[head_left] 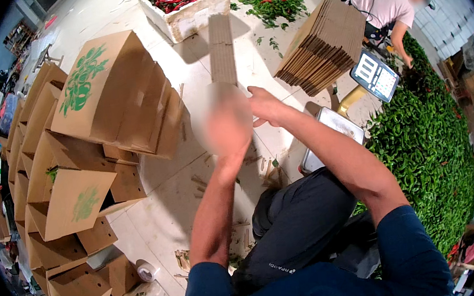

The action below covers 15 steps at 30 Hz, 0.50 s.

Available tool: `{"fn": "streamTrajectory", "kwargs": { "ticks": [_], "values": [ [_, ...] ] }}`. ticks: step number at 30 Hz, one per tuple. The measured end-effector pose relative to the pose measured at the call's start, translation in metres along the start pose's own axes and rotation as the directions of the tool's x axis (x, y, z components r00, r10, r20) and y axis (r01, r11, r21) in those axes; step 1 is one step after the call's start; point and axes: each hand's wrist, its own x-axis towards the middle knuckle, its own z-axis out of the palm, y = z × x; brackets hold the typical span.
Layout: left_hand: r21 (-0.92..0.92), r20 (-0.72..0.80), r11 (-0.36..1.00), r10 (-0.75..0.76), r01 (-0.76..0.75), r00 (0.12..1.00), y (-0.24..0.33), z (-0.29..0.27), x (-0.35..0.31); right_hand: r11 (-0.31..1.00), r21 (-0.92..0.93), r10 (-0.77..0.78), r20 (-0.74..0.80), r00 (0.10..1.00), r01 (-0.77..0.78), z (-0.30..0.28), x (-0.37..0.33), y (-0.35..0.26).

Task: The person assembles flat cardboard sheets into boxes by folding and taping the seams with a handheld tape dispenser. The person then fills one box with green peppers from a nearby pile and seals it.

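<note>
In front of me, a long narrow piece of folded cardboard stretches away from my hands, seen nearly edge-on. My left hand is closed around its near end, though a blur covers most of the fingers. Close against it, my right hand has its thumb and fingers curled toward the cardboard's near end; the fingertips are partly hidden by the blur. To the left stands a large brown cardboard box printed with a green plant design. A stack of flattened cardboard boxes leans on the right.
Several open boxes crowd the left. A weighing scale stands right of my knee, beside a big heap of green chillies. Red chillies fill a white foam box ahead. A tape roll lies lower left. Another person bends over the heap.
</note>
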Motion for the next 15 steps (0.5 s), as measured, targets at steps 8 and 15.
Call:
{"fn": "streamTrajectory", "kwargs": {
  "ticks": [8,15],
  "values": [
    [-0.405,-0.219,0.847,0.275,-0.343,0.936,0.059,0.063,-0.039,0.999,-0.002,0.036,-0.320,0.947,-0.038,-0.052,0.058,0.081],
    [-0.484,-0.201,0.830,0.204,-0.278,0.958,0.088,0.060,-0.056,0.926,-0.315,0.045,-0.457,0.888,-0.209,-0.065,-0.003,0.061]
  ]
}}
